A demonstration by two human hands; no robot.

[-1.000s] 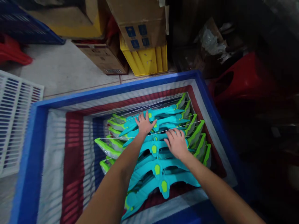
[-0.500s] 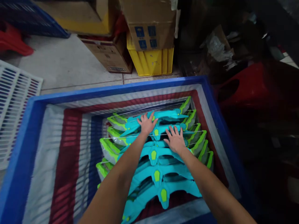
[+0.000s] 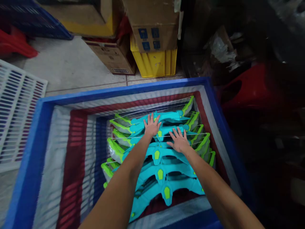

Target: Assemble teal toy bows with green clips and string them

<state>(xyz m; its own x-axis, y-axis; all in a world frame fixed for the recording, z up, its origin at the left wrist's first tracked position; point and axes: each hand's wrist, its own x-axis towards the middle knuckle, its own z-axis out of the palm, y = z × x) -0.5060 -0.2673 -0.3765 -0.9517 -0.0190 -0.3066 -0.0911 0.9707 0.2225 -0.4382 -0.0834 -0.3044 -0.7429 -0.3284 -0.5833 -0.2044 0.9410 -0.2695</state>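
Observation:
Both my arms reach down into a large blue crate lined with a red, white and blue striped sheet. Several turquoise toy bows with lime-green tips lie stacked in a row inside it, with thin white strings across them. My left hand lies flat, fingers spread, on a bow near the far end of the stack. Just to its right and slightly nearer, my right hand also presses flat on the bows with its fingers apart. Neither hand grips anything.
Beyond the crate stand a yellow plastic crate under a cardboard box, and more boxes on the tiled floor. A white slatted panel lies at the left. A red plastic stool sits in the dark at the right.
Both hands stay flat on the bows, shifted slightly toward the far end of the stack. The view has tilted a little; nothing was picked up.

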